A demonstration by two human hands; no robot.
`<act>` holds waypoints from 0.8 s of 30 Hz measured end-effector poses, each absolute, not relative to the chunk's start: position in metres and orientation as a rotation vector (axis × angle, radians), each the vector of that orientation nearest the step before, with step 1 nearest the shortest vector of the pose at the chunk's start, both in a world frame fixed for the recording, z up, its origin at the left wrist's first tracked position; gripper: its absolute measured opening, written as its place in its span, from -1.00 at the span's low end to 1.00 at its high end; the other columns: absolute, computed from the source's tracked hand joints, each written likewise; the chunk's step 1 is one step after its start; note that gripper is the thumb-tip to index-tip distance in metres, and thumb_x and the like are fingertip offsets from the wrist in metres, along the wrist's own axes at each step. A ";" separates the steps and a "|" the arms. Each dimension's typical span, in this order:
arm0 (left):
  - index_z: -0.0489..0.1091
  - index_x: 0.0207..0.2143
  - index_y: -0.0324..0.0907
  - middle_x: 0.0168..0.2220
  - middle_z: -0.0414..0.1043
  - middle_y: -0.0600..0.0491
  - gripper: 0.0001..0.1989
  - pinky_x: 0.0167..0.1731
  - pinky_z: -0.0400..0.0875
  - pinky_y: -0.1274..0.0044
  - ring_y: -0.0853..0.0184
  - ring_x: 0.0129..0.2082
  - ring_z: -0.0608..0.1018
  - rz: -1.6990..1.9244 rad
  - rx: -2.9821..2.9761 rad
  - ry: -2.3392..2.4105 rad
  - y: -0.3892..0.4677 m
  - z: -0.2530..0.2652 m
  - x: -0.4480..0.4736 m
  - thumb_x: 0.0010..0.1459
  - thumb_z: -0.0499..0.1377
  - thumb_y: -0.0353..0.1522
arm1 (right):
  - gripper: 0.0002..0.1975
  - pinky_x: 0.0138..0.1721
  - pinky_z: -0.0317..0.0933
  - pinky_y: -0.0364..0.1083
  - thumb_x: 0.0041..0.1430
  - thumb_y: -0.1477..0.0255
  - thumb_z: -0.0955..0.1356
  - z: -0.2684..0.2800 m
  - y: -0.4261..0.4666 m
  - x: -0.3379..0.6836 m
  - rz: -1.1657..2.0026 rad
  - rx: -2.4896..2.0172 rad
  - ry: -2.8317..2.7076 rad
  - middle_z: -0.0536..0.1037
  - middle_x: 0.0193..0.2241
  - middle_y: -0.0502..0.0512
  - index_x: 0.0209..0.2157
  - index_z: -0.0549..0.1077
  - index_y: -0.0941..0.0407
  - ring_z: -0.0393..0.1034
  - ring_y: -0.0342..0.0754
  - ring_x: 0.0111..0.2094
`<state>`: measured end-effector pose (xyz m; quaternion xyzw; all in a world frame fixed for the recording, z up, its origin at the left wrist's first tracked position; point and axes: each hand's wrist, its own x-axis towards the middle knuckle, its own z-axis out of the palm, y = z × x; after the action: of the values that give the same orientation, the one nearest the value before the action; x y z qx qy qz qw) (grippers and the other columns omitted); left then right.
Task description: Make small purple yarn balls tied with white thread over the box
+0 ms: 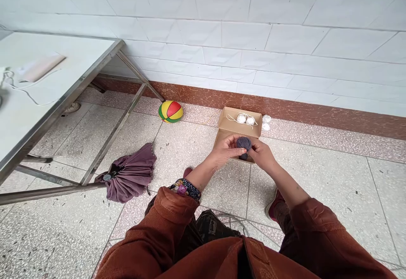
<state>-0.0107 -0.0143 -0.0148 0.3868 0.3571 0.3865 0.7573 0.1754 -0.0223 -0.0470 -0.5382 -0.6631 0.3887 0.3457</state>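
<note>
My left hand (229,150) is wrapped round a dark grey ball of yarn (243,143), with the thumb across its front. Against the ball's right side are the bent fingers of my right hand (260,154); the fingertips are partly hidden. Both hands are above an open cardboard box (222,135) on the floor. Just under the held ball, a second dark ball (243,156) shows in part inside the box. Two white balls of yarn (241,118) with loose strands lie in the raised lid (228,113).
White yarn balls (266,120) lie beside the box near the wall. A colourful ball (171,111) is by the leg of a metal-framed table (120,42) at the left. A folded purple umbrella (133,173) rests near the table's lower bar. My shoe (275,205) is at the right.
</note>
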 end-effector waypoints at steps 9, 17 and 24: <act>0.45 -0.11 -0.21 -0.19 0.52 0.05 -0.54 -0.12 0.33 0.49 0.37 -0.23 0.49 0.887 0.998 1.025 -0.007 -0.018 -0.015 -0.09 0.43 -0.32 | -0.84 -0.31 0.26 -0.07 0.31 0.30 0.37 -0.020 -0.030 0.179 1.121 -1.081 -1.918 0.53 -0.41 0.02 -0.32 0.54 0.05 0.40 -0.07 -0.40; 0.38 0.09 -0.22 -0.21 0.51 -0.03 -0.41 -0.25 0.44 0.45 0.37 -0.36 0.57 0.545 1.045 0.805 -0.017 -0.016 -0.013 0.06 0.38 -0.16 | -0.82 -0.19 0.28 -0.02 0.28 0.26 0.39 -0.017 -0.018 0.187 0.958 -1.199 -1.637 0.54 -0.40 0.02 -0.35 0.55 0.04 0.42 -0.03 -0.33; 0.24 0.27 -0.08 -0.09 0.47 -0.05 -0.28 -0.27 0.47 0.47 0.39 -0.35 0.60 0.648 1.019 0.793 -0.019 -0.018 -0.012 0.10 0.37 -0.24 | -0.78 -0.20 0.27 -0.01 0.28 0.24 0.37 -0.026 -0.017 0.180 0.934 -1.289 -1.574 0.53 -0.42 0.03 -0.39 0.51 0.04 0.41 -0.02 -0.33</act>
<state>-0.0122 -0.0190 -0.0182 0.4663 0.3629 0.2965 0.7503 0.1801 -0.0166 -0.0265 -0.5182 -0.6325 0.3755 0.4364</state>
